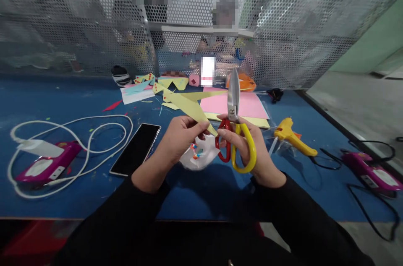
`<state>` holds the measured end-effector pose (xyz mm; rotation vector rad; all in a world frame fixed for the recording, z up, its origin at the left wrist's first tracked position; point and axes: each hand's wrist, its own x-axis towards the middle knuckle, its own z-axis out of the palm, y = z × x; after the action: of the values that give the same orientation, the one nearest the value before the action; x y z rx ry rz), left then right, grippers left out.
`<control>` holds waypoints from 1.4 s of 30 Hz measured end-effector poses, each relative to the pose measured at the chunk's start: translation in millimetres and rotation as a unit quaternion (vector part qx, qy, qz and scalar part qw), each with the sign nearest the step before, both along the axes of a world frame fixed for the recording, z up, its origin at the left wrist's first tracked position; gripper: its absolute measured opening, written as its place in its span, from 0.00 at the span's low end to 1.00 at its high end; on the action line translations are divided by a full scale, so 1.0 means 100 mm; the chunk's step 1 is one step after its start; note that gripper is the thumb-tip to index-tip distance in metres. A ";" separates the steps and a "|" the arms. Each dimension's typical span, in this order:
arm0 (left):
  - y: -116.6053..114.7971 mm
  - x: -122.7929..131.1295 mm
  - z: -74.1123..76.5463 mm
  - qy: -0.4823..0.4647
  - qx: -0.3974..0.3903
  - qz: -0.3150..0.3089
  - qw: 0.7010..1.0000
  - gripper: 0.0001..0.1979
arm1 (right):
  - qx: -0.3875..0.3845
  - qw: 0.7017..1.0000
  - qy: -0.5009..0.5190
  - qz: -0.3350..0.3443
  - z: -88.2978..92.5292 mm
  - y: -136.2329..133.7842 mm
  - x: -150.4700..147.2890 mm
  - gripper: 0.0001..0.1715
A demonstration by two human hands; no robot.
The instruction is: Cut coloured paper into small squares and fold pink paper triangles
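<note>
The yellow paper strip (192,108) should handle as light, thin and easily creased, best pinched flat near an edge; it runs from the left grip (176,140) up and away over the bench (204,201), its near tip reaching the right fingertips. The left grip is narrowed to a thumb-and-finger pinch on that strip. The right grip (256,152) is closed around the scissors (233,110), likely stiff, smooth and heavier, best taken by the loops; their blades look together, pointing upward. Whether the right fingertips also pinch the paper, I cannot tell. A whitish bowl (198,163) sits below and between both grips.
</note>
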<state>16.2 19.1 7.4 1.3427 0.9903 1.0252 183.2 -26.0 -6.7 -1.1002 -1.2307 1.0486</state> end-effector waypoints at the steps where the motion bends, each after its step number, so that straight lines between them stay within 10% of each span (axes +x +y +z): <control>1: 0.00 0.01 -0.01 0.003 -0.001 -0.002 1.000 0.09 | 0.000 1.000 0.001 -0.001 -0.01 0.00 0.01 0.24; 19: -0.04 0.04 -0.13 -0.021 -0.052 -0.048 0.997 0.08 | 0.018 0.999 -0.009 -0.029 -0.08 0.02 0.02 0.21; 30: 0.06 -0.19 -0.10 -0.088 -0.057 0.115 0.988 0.07 | -0.053 0.995 -0.038 -0.079 -0.11 -0.04 0.15 0.26; 36: -0.54 -0.32 -0.18 -0.216 -0.047 0.273 0.936 0.08 | -0.128 0.990 -0.009 -0.064 -0.29 -0.36 0.01 0.29; 42: -0.87 -0.24 -0.39 -0.204 -0.095 0.181 0.957 0.09 | -0.159 0.981 0.075 -0.087 -0.38 -0.43 -0.22 0.30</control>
<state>-7.4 -67.7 -31.7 0.7612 1.0036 1.3784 161.4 -69.0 -45.1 -1.3204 -0.8477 1.1954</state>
